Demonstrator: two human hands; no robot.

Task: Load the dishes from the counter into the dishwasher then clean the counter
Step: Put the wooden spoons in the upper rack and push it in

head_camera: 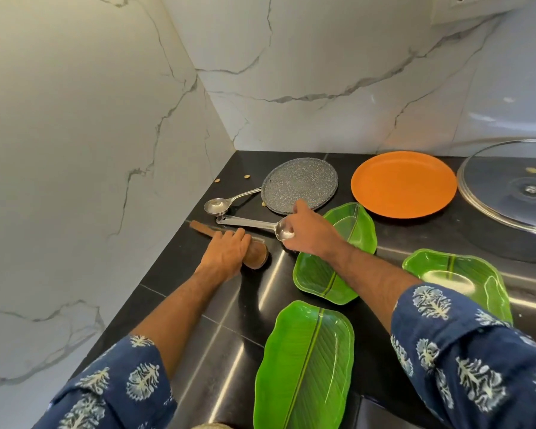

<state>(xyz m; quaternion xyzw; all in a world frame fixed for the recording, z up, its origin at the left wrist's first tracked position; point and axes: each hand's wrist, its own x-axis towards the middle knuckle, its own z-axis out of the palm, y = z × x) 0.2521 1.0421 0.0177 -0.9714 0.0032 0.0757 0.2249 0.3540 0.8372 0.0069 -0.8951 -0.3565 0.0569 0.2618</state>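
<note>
On the dark worktop (229, 308) in the corner of the marble walls lie three green leaf-shaped plates: one nearest the person (304, 366), one in the middle (322, 280) partly under the right forearm, and one to the right (464, 274). Behind them sit one orange round plate (403, 184), one grey speckled flat pan (300, 184) and one glass lid (514, 187) at the right edge.

There are two steel ladles. One (226, 202) lies with its bowl to the left and its handle running up to the grey pan. The other (254, 225) lies just in front of it, bowl to the right. One wooden pestle (251, 253) lies nearest the worktop's left edge.

The left hand (225, 253) lies over the wooden pestle, fingers curled round its shaft. The right hand (307, 226) reaches across the middle green plate, its fingers closed on the bowl of the nearer ladle while the forefinger points out toward the grey pan's rim. A few small crumbs (246, 177) sit near the wall. Both sleeves are blue with a white print.
</note>
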